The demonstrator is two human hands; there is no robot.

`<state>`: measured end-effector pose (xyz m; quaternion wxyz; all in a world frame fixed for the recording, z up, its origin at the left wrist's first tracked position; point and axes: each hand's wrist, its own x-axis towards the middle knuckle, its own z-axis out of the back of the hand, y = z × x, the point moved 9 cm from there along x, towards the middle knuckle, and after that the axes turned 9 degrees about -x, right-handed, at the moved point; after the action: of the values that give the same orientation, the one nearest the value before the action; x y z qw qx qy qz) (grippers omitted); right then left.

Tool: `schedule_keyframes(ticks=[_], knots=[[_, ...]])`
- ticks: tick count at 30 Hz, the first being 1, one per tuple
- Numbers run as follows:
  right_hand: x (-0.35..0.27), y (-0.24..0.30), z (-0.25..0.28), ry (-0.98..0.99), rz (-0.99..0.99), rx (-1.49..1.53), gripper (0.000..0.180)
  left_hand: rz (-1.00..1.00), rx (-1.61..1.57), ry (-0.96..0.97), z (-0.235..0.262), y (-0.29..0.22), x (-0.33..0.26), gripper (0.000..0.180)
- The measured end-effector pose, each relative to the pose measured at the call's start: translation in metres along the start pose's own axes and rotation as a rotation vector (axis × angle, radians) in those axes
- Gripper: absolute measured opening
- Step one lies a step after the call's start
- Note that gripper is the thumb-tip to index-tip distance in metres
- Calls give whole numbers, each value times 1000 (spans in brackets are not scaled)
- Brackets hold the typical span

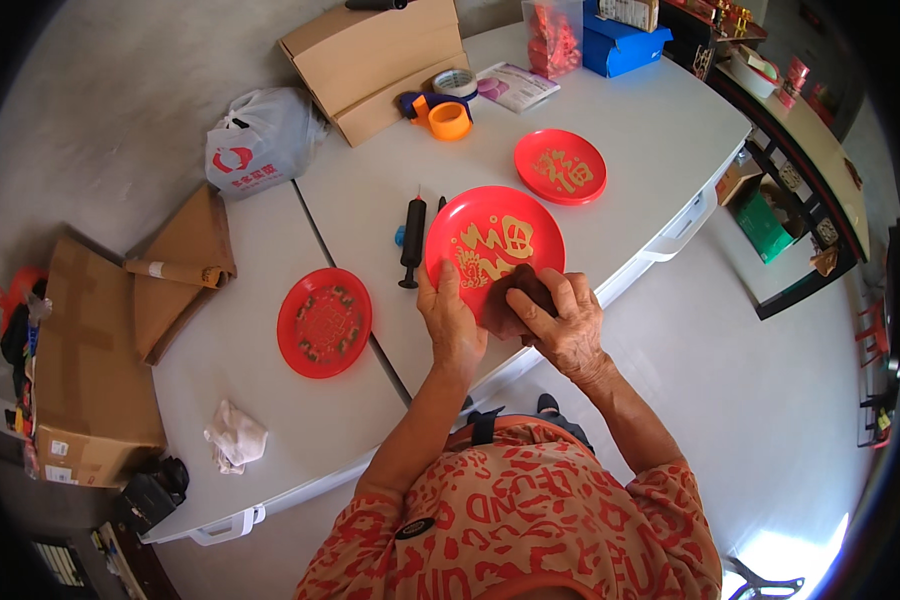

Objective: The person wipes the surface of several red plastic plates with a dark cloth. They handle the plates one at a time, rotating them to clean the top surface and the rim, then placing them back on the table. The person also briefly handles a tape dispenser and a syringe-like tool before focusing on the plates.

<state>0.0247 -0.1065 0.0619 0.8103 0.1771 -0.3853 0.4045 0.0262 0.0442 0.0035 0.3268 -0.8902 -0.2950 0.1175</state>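
My left hand (452,318) grips the near left edge of a round red plate (448,225) with gold designs, its thumb lying on the face. In my right hand (570,328) is a bunched dark brown cloth (510,305), pressed against the plate's lower right part. The plate is raised over the table's near edge. Beyond it, more red plates (528,152) with gold designs lie in what looks like a short stack. Another red plate (295,303), with a patterned centre, rests farther left on the white table (255,350).
A black hand pump (413,245) lies left of the held plate. Behind are an orange tape dispenser (448,121), a cardboard box (380,60), a plastic bag (260,140) and a blue box (625,45). A white cloth (237,437) and a large carton (100,350) are at left.
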Motion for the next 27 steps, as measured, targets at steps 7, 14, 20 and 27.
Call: schedule_keyframes(ticks=[7,14,20,27], knots=[[29,-19,26,-52,194,51,35,-828,1179,290,-63,-62,-38,67],[42,-32,33,111,220,326,35,-787,1588,759,-90,-37,-59,47],[39,-107,26,-128,-432,1017,29,-495,1040,603,-89,-40,-46,20],[38,-11,36,-325,-198,403,37,-272,619,457,-59,-21,-34,27]])
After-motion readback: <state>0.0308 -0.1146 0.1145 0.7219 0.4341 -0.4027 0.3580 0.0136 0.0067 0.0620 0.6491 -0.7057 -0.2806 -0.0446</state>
